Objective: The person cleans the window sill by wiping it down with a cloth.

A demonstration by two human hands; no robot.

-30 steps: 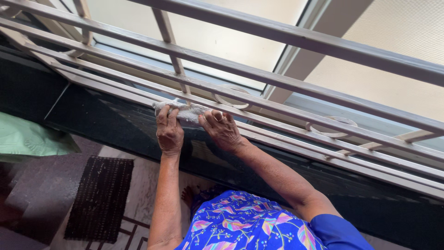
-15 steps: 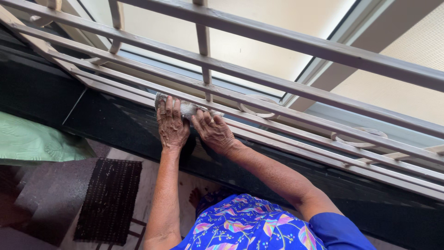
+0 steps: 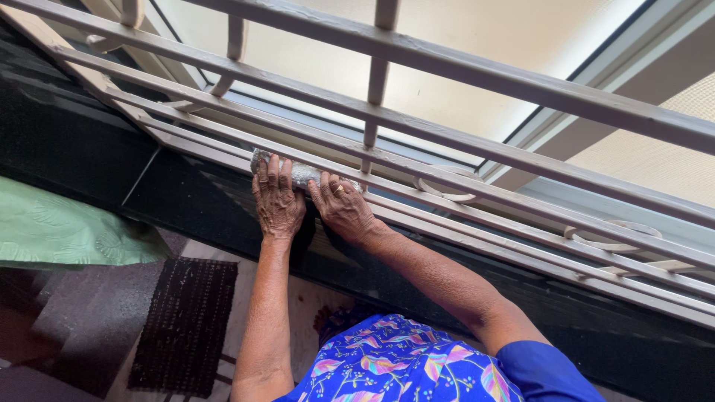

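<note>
Both hands [image 3: 277,202] [image 3: 343,210] on, apparently, cloth [image 3: 304,174].

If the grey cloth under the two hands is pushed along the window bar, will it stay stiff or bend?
The cloth looks crumpled and bunched under the left hand and right hand, so it is probably soft and floppy. It likely slides without rolling, and seems light, since it rests on the thin bar.

single head view, looking down, close on window grille [image 3: 462,152].
</note>
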